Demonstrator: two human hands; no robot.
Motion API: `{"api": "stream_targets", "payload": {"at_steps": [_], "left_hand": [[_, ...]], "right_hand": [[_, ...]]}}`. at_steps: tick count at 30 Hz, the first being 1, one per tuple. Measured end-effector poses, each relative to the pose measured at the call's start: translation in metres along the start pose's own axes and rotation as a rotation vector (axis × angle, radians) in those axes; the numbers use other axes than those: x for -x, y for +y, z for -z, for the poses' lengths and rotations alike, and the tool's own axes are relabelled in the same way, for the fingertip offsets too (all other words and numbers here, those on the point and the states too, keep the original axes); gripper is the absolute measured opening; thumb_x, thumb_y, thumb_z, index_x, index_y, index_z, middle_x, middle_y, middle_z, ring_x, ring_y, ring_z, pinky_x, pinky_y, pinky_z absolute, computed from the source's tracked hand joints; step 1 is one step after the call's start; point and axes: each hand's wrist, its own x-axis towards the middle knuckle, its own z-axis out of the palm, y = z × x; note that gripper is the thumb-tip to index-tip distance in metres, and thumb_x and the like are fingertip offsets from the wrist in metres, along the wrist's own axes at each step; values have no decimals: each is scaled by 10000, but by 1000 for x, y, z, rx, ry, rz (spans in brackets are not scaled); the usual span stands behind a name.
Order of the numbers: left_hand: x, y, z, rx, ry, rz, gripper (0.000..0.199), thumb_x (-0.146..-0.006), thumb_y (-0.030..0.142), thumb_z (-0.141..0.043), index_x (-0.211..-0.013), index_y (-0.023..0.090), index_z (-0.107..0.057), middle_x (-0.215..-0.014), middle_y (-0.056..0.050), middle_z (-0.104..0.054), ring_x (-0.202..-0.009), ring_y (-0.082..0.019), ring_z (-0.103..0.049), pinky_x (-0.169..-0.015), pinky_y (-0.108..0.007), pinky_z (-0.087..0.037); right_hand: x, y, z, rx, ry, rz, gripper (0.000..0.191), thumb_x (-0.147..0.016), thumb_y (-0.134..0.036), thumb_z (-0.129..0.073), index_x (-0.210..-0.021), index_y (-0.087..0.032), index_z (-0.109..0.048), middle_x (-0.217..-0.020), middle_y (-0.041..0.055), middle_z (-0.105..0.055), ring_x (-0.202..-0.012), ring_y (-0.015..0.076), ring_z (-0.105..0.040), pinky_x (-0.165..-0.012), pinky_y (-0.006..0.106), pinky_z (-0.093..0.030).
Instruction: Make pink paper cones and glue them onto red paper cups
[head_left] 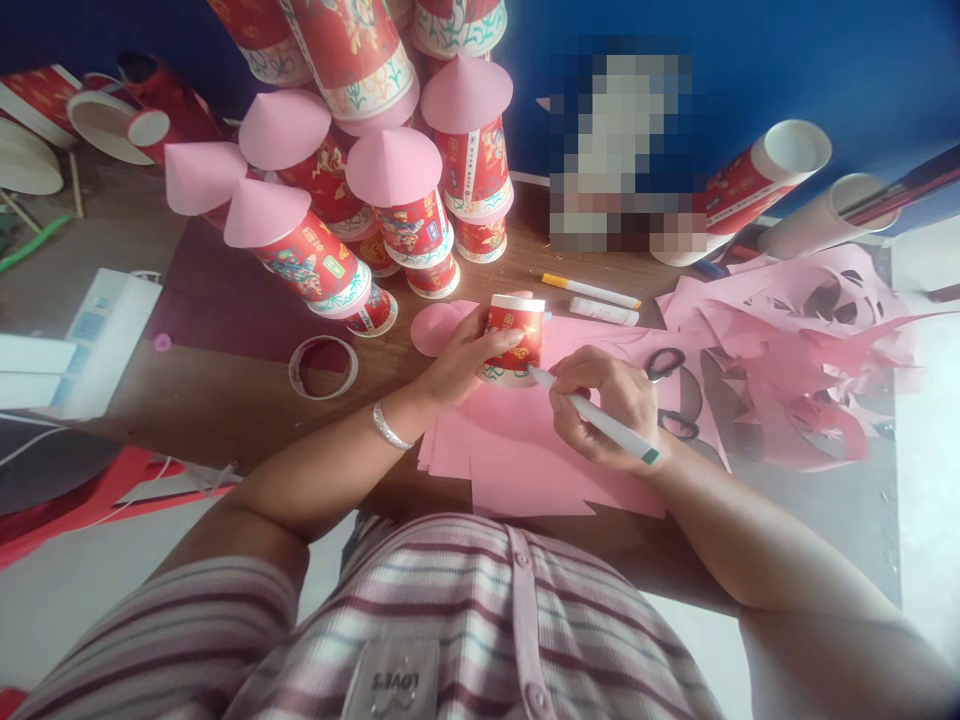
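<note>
My left hand (469, 350) is wrapped round a red paper cup (525, 330) with gold print and a white band of green squiggles. The cup is held upside down, its wide rim low. In my right hand (611, 400) I grip a white marker pen (611, 428) with a green end, its tip touching or very near the cup's white band. Beneath both hands lie sheets of pink paper (517, 450). A pair of scissors (675, 425) with black handles rests by my right wrist, and a pink paper disc or cone (433, 328) is behind my left hand.
Several stacked red cup towers with pink cone roofs (394, 165) stand at the back left. A roll of tape (324, 367) lies on the left, a yellow-capped marker (592, 290) beyond my hands. Pink paper scraps (810, 340) heap on the right, near a tall red-and-white tube (772, 180).
</note>
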Motion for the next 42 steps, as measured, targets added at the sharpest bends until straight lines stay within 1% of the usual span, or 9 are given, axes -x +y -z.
{"api": "stream_targets", "payload": {"at_steps": [2, 6, 10, 17, 23, 29, 33, 38, 42], "left_hand": [[0, 0, 0, -16, 2, -11, 261, -837, 393, -788, -970, 214, -652, -848, -16, -673, -776, -190, -665, -738, -379, -552], [-1, 0, 0, -25, 33, -20, 286, -818, 368, -788, -1005, 207, -646, -861, -12, -675, -779, -177, -677, -735, -341, -566], [-1, -1, 1, -38, 29, -7, 327, -814, 399, -786, -1033, 198, -651, -875, -25, -691, -785, -190, -690, -732, -340, -583], [-1, -1, 2, -55, 41, -7, 351, -814, 391, -772, -1075, 186, -658, -947, -41, -716, -824, -190, -700, -747, -331, -573], [0, 2, -1, -56, 46, 17, 428, -800, 398, -763, -1156, 180, -671, -952, -47, -720, -816, -194, -701, -736, -336, -581], [0, 4, -3, -48, 66, 23, 552, -758, 393, -782, -1260, 194, -665, -941, -31, -730, -815, -197, -715, -744, -336, -591], [0, 5, -3, -54, 62, 14, 511, -759, 392, -777, -1215, 186, -675, -938, -35, -720, -806, -189, -709, -720, -319, -583], [-1, 4, -2, -56, 73, 21, 491, -761, 396, -772, -1187, 174, -672, -985, -55, -727, -836, -192, -712, -735, -321, -583], [0, 3, -2, -54, 71, 18, 474, -753, 390, -780, -1159, 171, -675, -946, -47, -724, -817, -188, -702, -736, -324, -588]], "right_hand": [[0, 0, 0, 7, -1, 0, 221, -838, -68, -582, -924, -265, -533, -723, -25, -643, -606, 162, -668, -510, 268, -497], [-1, -1, 0, 2, -4, 6, 214, -850, -67, -574, -924, -262, -526, -715, -26, -632, -598, 158, -657, -507, 267, -494], [-2, -1, 0, -11, -6, 9, 222, -847, -58, -570, -919, -261, -516, -712, -24, -620, -599, 159, -658, -507, 267, -488], [-1, 0, -1, -21, -7, 23, 231, -842, -53, -569, -920, -264, -515, -697, -25, -613, -588, 159, -648, -505, 269, -484], [0, 0, -1, -22, -9, 16, 209, -852, -70, -576, -923, -260, -523, -707, -24, -614, -572, 146, -621, -508, 262, -482], [-1, -1, 0, -22, -17, 20, 207, -857, -73, -581, -926, -257, -518, -707, -23, -608, -591, 153, -644, -512, 260, -476], [-1, -2, 1, -31, -16, 24, 215, -851, -59, -578, -919, -254, -518, -704, -23, -606, -596, 155, -656, -520, 261, -481], [-1, -1, 0, -34, -15, 24, 217, -848, -55, -580, -918, -251, -518, -710, -21, -607, -600, 155, -654, -522, 261, -479], [-1, -1, 0, -37, -22, 27, 213, -851, -57, -579, -920, -250, -519, -708, -22, -602, -599, 156, -654, -522, 263, -480]]}}
